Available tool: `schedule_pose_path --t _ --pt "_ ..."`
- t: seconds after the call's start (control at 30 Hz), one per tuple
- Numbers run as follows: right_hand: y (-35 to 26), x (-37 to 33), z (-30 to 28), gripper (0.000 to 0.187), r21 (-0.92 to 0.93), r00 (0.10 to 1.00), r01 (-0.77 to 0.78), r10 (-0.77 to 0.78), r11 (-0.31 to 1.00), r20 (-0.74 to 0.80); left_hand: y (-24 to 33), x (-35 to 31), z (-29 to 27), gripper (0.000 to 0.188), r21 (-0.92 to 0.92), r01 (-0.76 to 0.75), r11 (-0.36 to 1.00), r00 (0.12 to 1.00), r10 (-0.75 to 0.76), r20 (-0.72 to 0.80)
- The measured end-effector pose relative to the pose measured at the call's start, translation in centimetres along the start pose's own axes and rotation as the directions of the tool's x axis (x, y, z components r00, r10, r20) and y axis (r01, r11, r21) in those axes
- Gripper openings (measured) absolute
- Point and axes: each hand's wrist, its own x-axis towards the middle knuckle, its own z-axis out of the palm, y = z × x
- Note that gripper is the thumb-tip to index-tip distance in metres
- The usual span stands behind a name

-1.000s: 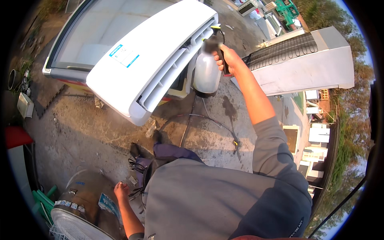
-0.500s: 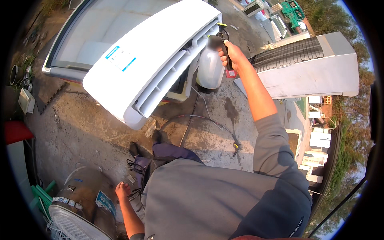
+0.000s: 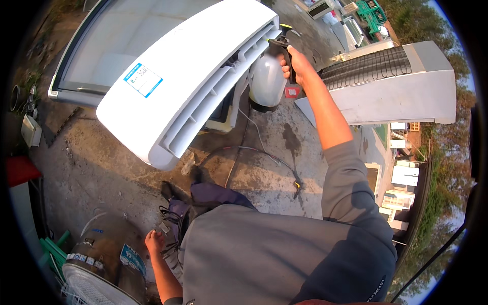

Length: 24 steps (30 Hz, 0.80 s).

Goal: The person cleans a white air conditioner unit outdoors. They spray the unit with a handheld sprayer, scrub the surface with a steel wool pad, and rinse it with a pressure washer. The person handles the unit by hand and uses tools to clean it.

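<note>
My right hand [image 3: 298,65] is closed around the black handle of a pump sprayer [image 3: 267,84] with a cloudy, translucent tank and dark base. The sprayer's head is beside the slotted edge of a long white air conditioner indoor unit [image 3: 168,71], which carries a blue-and-white label. This unit lies at a slant over a glass-topped chest freezer [image 3: 127,38]. My left hand [image 3: 154,241] hangs low at my side with its fingers curled, near dark cords at my waist. Whatever it may hold is too small to make out.
A grey-white refrigerator [image 3: 391,94] with black back coils stands at the right. On the concrete lies a hose [image 3: 254,148] with a yellow-marked end. A brown drum-shaped appliance [image 3: 109,254] is at lower left, and a green vehicle [image 3: 371,18] is far off.
The air conditioner unit and freezer appear shifted slightly left in view. My right hand keeps its grip on the sprayer, and the left hand hangs almost unchanged.
</note>
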Motion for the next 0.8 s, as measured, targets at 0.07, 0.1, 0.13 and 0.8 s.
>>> schedule_pose_path --t 0.07,0.1,0.13,0.8 --pt "-0.4 0.2 -0.3 0.050 0.012 1.000 0.016 -0.016 1.000 0.001 0.2 -0.2 0.1 0.033 0.004 -0.013 1.000 1.000 0.013 0.019" --pt "-0.5 0.5 -0.7 0.050 0.020 1.000 0.023 -0.023 1.000 0.005 0.5 -0.2 0.1 0.033 0.010 -0.024 1.000 0.999 0.024 0.029" --pt "-0.7 1.0 -1.0 0.051 0.027 0.999 0.030 -0.030 0.999 0.010 0.8 -0.3 0.1 0.033 0.015 -0.035 0.999 0.999 0.035 0.039" --pt "-4.6 5.8 -2.7 0.050 -0.045 0.997 0.018 -0.015 0.999 0.073 -1.7 -2.7 -1.5 0.033 0.019 -0.029 0.999 1.000 0.029 -0.007"
